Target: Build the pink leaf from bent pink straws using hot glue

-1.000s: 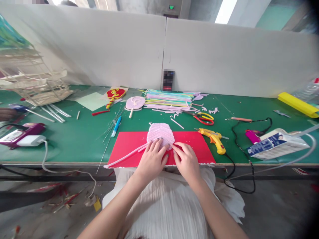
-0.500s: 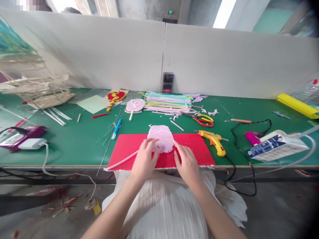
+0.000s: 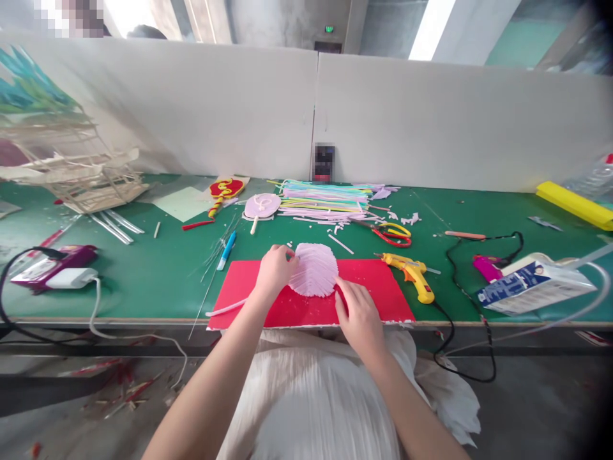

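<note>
A round lilac disc [image 3: 313, 271] made of strips laid side by side rests on a red board [image 3: 378, 275] in front of me. Against its upper left edge, my left hand [image 3: 276, 269] has its fingers curled into a pinch; whatever is between them is hidden. My right hand [image 3: 357, 306] lies at the disc's lower right edge, index finger touching the rim and thumb apart. A long lilac strip [image 3: 227, 308] runs over the board's left part and passes behind my left forearm.
Behind the board lie a bundle of coloured strips [image 3: 325, 199], a lilac fan-shaped piece [image 3: 262, 206] and scissors [image 3: 393, 234]. A yellow glue gun [image 3: 414, 271] with its cable sits right, a blue pen-like tool [image 3: 227, 250] left. Further right is a drink carton [image 3: 534, 284].
My left hand has moved up from the disc's lower left to its upper left edge, and its fingers have curled in. The right hand has stayed at the right rim.
</note>
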Tool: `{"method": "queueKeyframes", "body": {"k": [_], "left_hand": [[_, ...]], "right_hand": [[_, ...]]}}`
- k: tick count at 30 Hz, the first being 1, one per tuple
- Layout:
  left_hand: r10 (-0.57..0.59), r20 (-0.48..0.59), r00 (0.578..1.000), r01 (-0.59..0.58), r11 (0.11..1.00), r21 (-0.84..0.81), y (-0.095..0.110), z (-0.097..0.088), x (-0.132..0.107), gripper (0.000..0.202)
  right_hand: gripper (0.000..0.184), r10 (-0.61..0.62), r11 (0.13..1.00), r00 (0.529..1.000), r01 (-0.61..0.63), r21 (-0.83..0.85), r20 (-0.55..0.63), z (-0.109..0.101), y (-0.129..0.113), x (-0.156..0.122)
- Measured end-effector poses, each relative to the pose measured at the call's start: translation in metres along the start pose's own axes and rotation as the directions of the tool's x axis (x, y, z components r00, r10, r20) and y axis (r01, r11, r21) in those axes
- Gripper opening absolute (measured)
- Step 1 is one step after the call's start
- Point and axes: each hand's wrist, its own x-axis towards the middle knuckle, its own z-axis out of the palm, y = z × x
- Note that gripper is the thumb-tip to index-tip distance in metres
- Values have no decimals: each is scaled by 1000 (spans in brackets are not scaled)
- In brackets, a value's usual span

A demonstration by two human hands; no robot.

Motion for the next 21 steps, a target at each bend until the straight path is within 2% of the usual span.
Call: {"method": "queueKeyframes", "body": {"k": [5,7,9,12,14,17,19,21], "left_hand": [[9,-44,999,-20,965,-262,10,-5,9,16],[98,-43,994,-107,939,-326,17,-12,12,16],[237,-40,971,-236,907,-349,27,-25,12,15],[440,18,898,-420,867,-267,52,-52,5,13],[519,89,850,-498,847,-185,71,-70,-2,14],[610,139,780,-607,791,-70,93,-87,-12,17],[692,104,714,-694,720,-30,98,-90,-15,16],[764,-47,643,-765,644,6,96,-89,-17,16]], "right_hand": [[35,27,999,999,-27,32,-16,0,-1,-1],[34,76,993,996,-72,97,-39,-3,3,4],[35,110,984,989,-95,151,-95,-11,8,14],[48,68,991,979,-44,129,-190,-33,13,42],[56,-7,996,980,25,89,-198,-50,11,64],[46,-74,988,992,87,128,-106,-69,3,89],[32,-26,973,1000,27,230,-8,-73,0,97],[25,74,938,996,-88,335,56,-71,2,100]]}}
